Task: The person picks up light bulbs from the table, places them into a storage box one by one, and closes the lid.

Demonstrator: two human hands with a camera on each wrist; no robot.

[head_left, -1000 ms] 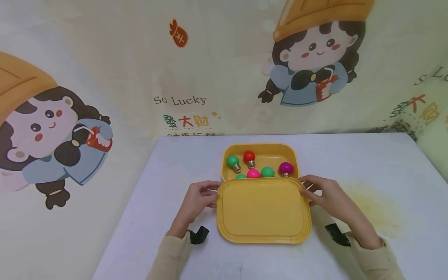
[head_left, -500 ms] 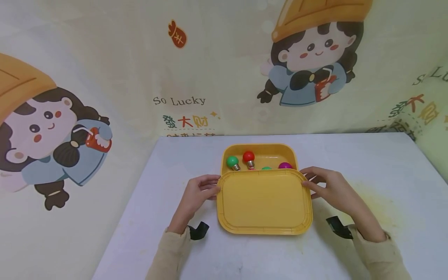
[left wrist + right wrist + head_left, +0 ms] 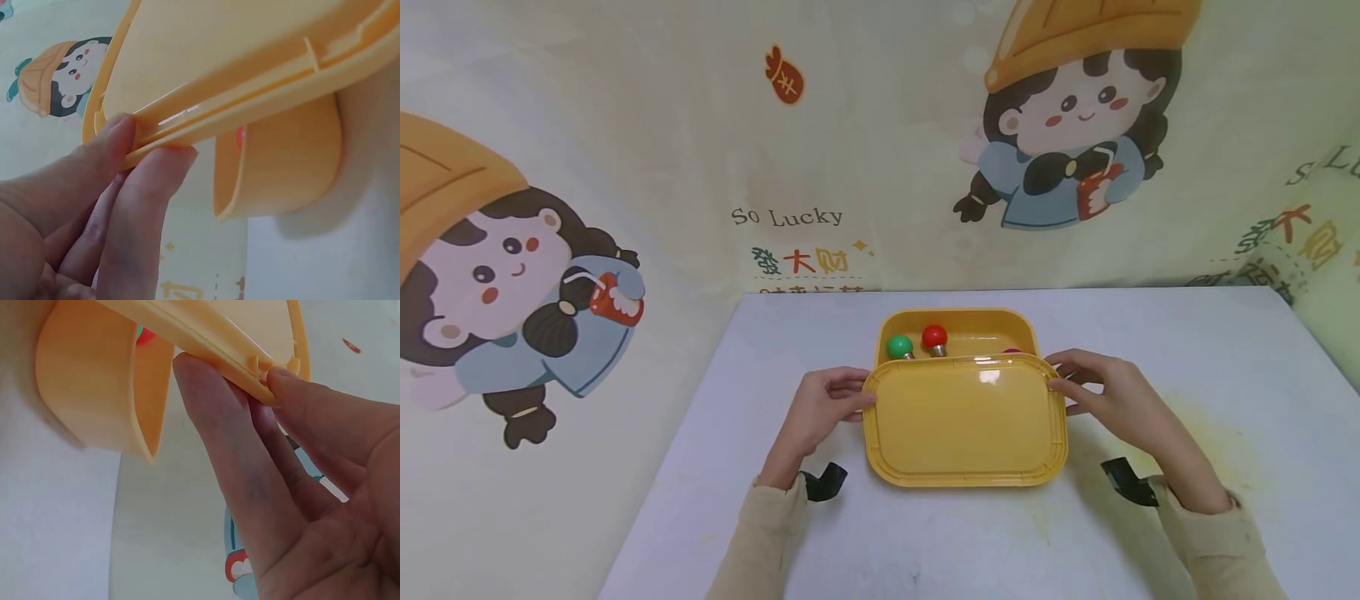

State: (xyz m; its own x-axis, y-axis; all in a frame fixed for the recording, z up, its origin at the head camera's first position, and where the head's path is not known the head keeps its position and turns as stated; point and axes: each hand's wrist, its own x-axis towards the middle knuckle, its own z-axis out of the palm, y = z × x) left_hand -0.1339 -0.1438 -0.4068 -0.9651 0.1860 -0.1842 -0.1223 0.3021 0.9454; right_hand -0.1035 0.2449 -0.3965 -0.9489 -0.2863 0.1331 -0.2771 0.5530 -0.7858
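Observation:
A yellow plastic lid (image 3: 966,421) is held by both hands over the near part of a yellow box (image 3: 977,321). My left hand (image 3: 827,408) pinches the lid's left edge between thumb and fingers. At the right edge, my right hand (image 3: 1101,396) pinches it the same way. Both wrist views show the lid tilted above the box wall (image 3: 287,162), with a gap between them. Inside the box a green bulb (image 3: 899,347) and a red bulb (image 3: 935,337) show at the back left. Just a sliver of a purple bulb (image 3: 1013,351) shows; the lid hides the rest.
The box stands on a white table (image 3: 760,333) close to its back edge. Behind rises a cream wall covering (image 3: 880,167) with cartoon figures and lettering. A black strap end (image 3: 826,482) sticks out at the left wrist, another black strap end (image 3: 1129,482) at the right.
Both hands have carried the lid away from me, further over the box. It now covers the pink bulb and the nearer green bulbs, and most of the purple one.

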